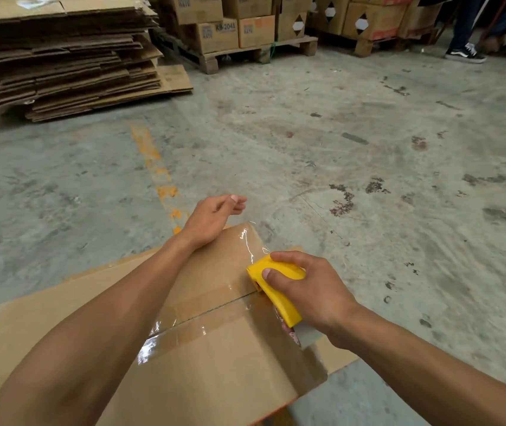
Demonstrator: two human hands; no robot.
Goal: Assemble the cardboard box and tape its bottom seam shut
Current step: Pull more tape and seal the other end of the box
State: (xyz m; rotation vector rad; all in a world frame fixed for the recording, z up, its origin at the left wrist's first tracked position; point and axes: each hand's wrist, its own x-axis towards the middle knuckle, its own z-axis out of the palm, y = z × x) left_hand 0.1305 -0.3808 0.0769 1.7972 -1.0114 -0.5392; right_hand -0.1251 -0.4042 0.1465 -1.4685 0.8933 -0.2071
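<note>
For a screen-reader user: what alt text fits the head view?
A right hand grips a yellow tape dispenser at the taped seam of a cardboard box on a concrete floor; the left hand hangs loosely beyond the box's far edge.

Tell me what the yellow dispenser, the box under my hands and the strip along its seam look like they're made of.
The yellow dispenser looks like smooth moulded plastic, matte with a uniform colour. The box is brown corrugated cardboard, dull and fibrous, like the flat stack behind. The strip seems to be clear glossy plastic tape: it shows glare and the cardboard through it.
</note>
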